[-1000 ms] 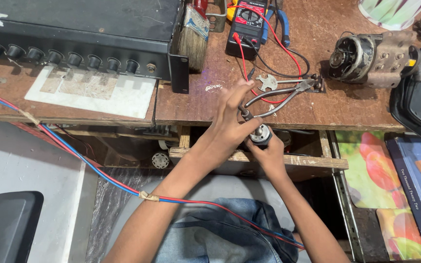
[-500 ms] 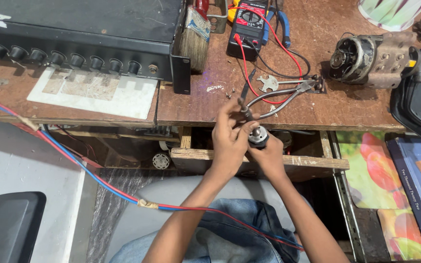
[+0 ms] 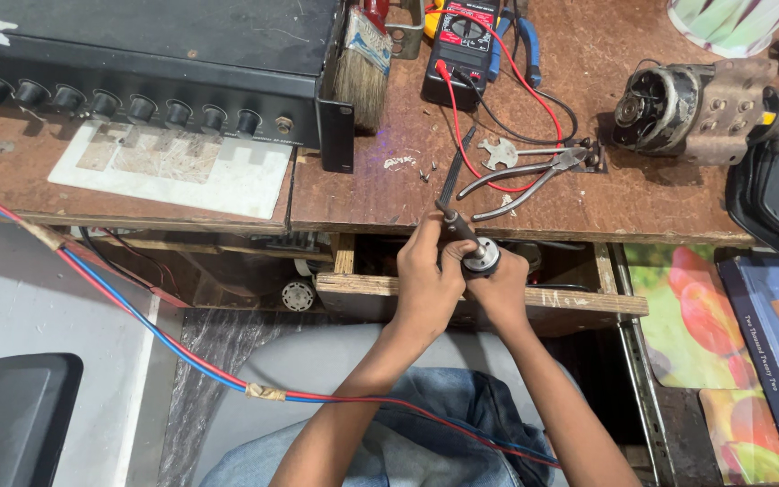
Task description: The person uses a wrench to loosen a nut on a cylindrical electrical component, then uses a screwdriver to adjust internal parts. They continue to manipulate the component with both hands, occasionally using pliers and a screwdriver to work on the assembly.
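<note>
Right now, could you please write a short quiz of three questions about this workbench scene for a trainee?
1. True or false: the pliers lie on the wooden bench.
2. What does the left hand hold against the small round motor?
A. a brush
B. a thin dark tool
C. a red probe
3. Which hand cups the small round motor from below?

Key: 1 true. 2 B. 3 the right hand.
</note>
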Available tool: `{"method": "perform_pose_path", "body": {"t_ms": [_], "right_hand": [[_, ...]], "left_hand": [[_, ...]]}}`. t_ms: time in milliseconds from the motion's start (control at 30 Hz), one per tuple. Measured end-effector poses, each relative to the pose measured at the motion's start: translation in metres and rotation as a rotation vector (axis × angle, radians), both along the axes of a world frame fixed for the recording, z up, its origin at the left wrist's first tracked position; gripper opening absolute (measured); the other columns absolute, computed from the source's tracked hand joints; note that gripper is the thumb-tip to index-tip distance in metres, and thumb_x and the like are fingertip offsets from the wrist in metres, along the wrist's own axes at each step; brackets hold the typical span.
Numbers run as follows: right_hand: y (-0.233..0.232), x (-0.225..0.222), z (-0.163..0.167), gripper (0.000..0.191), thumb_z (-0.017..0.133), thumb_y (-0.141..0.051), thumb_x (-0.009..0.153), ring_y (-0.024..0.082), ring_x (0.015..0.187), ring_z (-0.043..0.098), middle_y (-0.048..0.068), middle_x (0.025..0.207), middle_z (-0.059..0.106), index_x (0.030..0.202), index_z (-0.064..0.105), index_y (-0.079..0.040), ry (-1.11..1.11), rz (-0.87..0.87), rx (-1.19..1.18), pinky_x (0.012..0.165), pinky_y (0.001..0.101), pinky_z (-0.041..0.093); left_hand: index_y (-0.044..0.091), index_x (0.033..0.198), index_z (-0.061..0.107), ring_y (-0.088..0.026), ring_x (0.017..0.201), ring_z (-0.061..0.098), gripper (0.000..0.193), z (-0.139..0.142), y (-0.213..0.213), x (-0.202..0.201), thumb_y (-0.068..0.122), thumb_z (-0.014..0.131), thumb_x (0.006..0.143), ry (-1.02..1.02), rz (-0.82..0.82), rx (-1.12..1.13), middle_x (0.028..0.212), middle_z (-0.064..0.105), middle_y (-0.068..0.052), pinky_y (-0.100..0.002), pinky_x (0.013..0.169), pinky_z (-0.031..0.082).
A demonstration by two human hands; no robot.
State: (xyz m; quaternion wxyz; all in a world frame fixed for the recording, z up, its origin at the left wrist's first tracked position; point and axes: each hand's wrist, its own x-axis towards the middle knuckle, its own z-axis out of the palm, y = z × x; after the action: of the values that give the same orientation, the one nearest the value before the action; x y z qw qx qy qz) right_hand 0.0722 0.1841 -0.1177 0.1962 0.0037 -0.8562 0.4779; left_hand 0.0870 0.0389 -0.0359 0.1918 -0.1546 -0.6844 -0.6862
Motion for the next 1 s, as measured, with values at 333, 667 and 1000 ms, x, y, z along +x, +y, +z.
{"method": "perform_pose_path", "body": {"t_ms": [333,667,1000], "right_hand": [[0.007,0.001,-0.01,0.019,0.074,-0.008,0.071,0.026,0.058,0.062,0.018,0.069,0.063,0.081,0.062,0.004,0.097,0.019,0.055,0.059,0.0365,0.05],[0.011,0.007,-0.008,0.017,0.07,-0.004,0.075,0.017,0.06,0.055,0.013,0.069,0.06,0.088,0.062,0.004,0.152,0.05,0.001,0.059,0.0336,0.049],[0.01,0.012,-0.007,0.017,0.071,-0.004,0.078,0.013,0.063,0.05,0.011,0.07,0.057,0.091,0.062,0.003,0.19,0.037,0.005,0.06,0.0307,0.047]], "left_hand": [[-0.001,0.113,0.056,-0.032,0.091,0.071,0.027,0.003,-0.002,0.009,-0.014,0.046,0.091,0.007,-0.097,0.016,0.102,0.066,-0.017,-0.037,0.081,0.059],[0.0,0.115,0.057,-0.039,0.102,0.065,0.02,0.011,-0.013,0.022,0.006,0.064,0.098,0.119,-0.133,-0.221,0.107,0.062,-0.018,-0.044,0.089,0.053],[-0.002,0.116,0.056,-0.042,0.101,0.064,0.023,0.002,-0.003,0.031,0.006,0.063,0.096,0.102,-0.033,-0.263,0.106,0.063,-0.021,-0.047,0.087,0.053]]}}
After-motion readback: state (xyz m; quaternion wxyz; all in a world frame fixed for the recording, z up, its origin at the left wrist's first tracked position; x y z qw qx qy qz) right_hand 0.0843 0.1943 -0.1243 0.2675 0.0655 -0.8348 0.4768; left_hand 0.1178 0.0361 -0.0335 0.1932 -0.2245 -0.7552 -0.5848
